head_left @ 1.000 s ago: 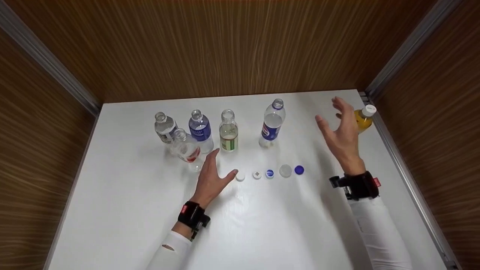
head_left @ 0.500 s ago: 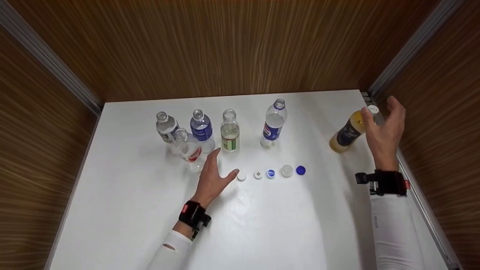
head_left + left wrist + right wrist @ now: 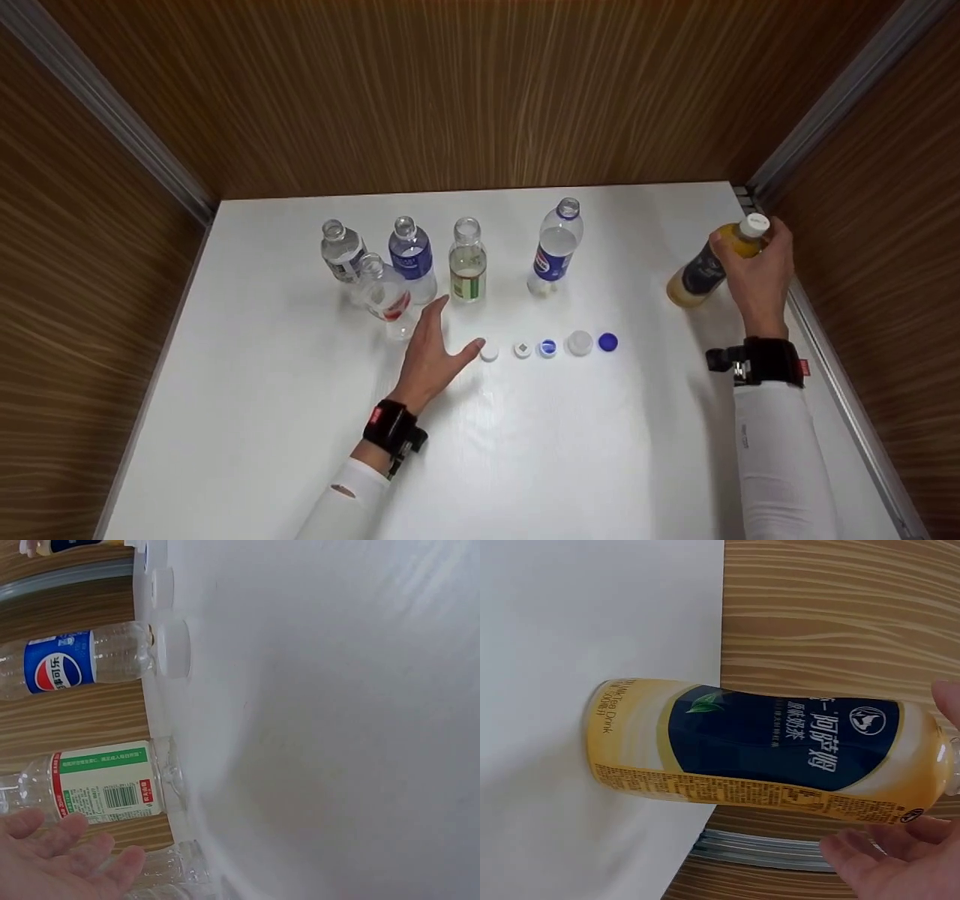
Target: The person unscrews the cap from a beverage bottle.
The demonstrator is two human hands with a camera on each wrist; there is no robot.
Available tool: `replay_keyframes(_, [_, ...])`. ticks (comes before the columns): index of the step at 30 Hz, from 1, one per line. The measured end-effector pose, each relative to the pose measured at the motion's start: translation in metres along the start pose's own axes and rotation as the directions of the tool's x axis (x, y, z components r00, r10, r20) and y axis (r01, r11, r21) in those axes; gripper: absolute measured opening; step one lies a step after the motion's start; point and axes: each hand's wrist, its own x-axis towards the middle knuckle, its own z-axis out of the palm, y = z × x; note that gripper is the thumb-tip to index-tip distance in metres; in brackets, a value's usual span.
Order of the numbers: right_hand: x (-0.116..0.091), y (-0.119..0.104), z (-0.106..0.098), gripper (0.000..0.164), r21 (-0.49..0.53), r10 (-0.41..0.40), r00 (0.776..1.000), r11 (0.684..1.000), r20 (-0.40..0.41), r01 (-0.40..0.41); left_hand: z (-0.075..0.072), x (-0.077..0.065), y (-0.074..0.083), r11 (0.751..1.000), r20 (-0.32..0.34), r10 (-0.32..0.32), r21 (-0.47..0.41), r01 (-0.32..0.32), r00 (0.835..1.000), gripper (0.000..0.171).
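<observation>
At the right of the table, my right hand (image 3: 757,277) grips the upper part of a milk tea bottle (image 3: 701,271) with a dark blue label and a white cap. In the right wrist view, the thumb lies at the shoulder of the milk tea bottle (image 3: 780,746) and the fingers (image 3: 885,855) run along its other side. My left hand (image 3: 429,364) holds nothing, fingers and thumb spread. Its thumb tip is right by a white cap (image 3: 489,352), and its fingertips are near a clear bottle with a red mark (image 3: 386,296) and a green-labelled bottle (image 3: 468,266).
Two more uncapped bottles, one blue-labelled (image 3: 411,259) and one with a pale label (image 3: 343,255), stand at the left. A Pepsi bottle (image 3: 556,247) stands nearer the middle. Several loose caps, including a dark blue cap (image 3: 607,342), form a row. Wood-grain walls (image 3: 480,97) enclose the table.
My right hand has moved right, then around the upper part of the milk tea bottle, and its fingers have closed in. The left hand has stayed in place.
</observation>
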Motion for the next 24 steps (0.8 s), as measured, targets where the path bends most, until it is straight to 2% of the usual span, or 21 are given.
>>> replay_keyframes(3, [0.002,0.001,-0.001,0.101,-0.029,0.034,0.999,0.999,0.025,-0.033,0.001,0.001,0.0,1.0,0.002,0.005,-0.003,-0.005,1.0,0.092])
replay_keyframes(7, [0.001,0.001,-0.004,0.096,-0.074,0.04,0.999,0.997,0.034,-0.037,0.002,0.002,0.0,1.0,0.0,0.021,-0.002,-0.021,1.0,0.092])
replay_keyframes(11, [-0.006,-0.006,-0.007,0.087,-0.072,0.01,1.0,0.997,-0.029,-0.012,0.002,0.003,0.003,0.999,0.004,0.046,0.008,-0.046,0.999,0.089])
replay_keyframes(16, [-0.026,-0.023,-0.007,0.075,0.021,-0.029,0.995,0.999,-0.091,0.031,0.001,0.003,0.009,0.997,0.015,0.072,-0.002,-0.072,0.997,0.086])
replay_keyframes(20, [-0.048,-0.038,-0.002,0.066,0.152,-0.095,0.993,0.983,-0.065,0.104,0.002,0.003,0.015,0.996,0.025,0.088,-0.011,-0.088,0.996,0.087])
replay_keyframes(24, [-0.072,-0.053,0.011,0.06,0.256,-0.174,0.985,0.952,-0.004,0.169,0.005,0.005,0.02,0.99,0.047,0.14,0.015,-0.141,0.989,0.087])
